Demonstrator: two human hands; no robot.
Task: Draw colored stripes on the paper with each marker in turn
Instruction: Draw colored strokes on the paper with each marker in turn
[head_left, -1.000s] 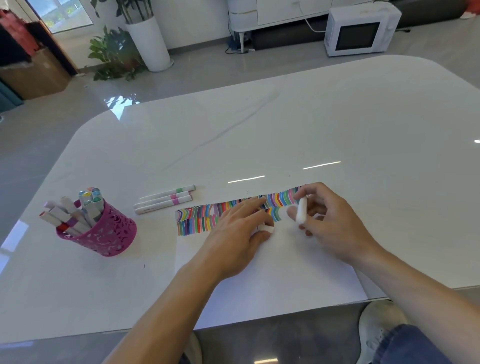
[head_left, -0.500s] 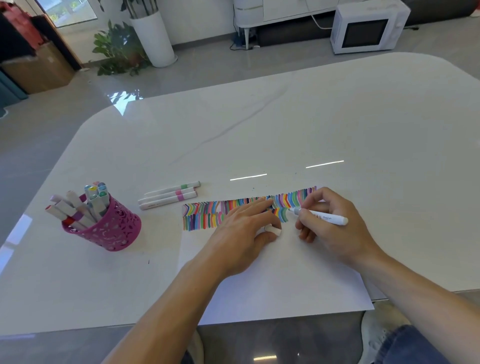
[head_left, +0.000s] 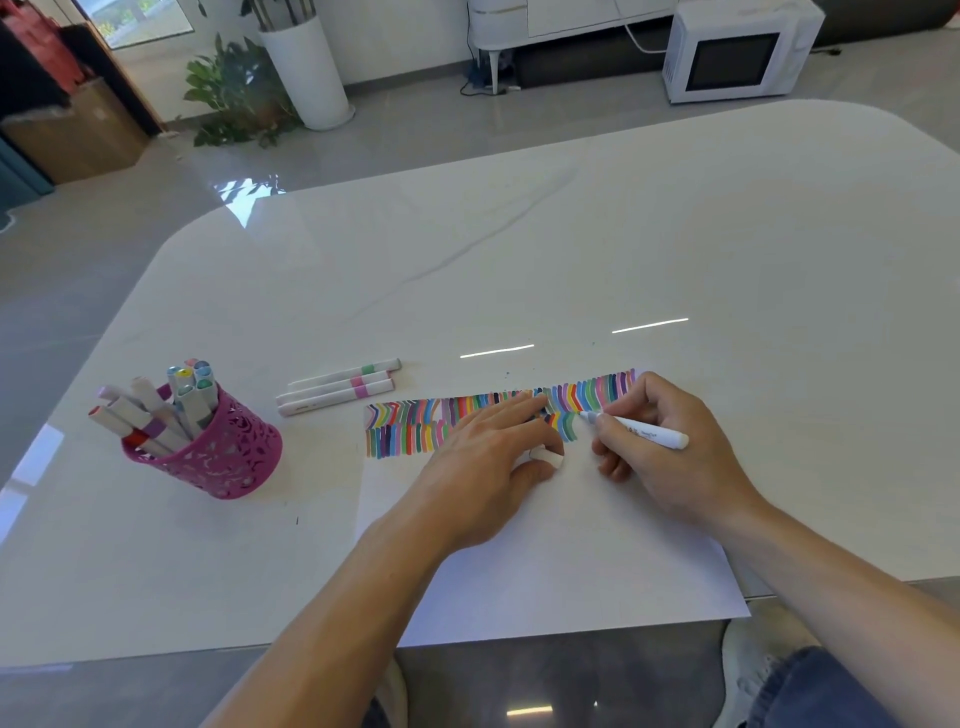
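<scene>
I have the right hand (head_left: 670, 457) closed around a white marker (head_left: 636, 430), pinched between thumb and fingers in a writing grip. Its tip points left and sits at the right end of the lower row of colored stripes (head_left: 467, 421), touching or just above the paper (head_left: 545, 571); I cannot tell which. The barrel angles back to the right over my knuckles.

My left hand (head_left: 488, 467) lies palm down on the paper, fingers spread flat over the middle of the stripe band, and the thumb and forefinger nip a small white cap (head_left: 546, 458) against the sheet. So that hand is mostly open but pinching the cap.

The paper lies on the white table (head_left: 675, 234) at its near edge, the near right corner of the sheet slightly overhanging. The stripes run in two rows along the far edge of the sheet: the far row reaches almost to the right hand, while the near row stops near the marker tip.

To the left of the paper, three white markers (head_left: 340, 384) lie side by side on the table, just beyond the sheet's far left corner. Farther left stands a pink perforated cup (head_left: 218, 452) holding a bunch of markers, their caps leaning out to the left and far side.
</scene>
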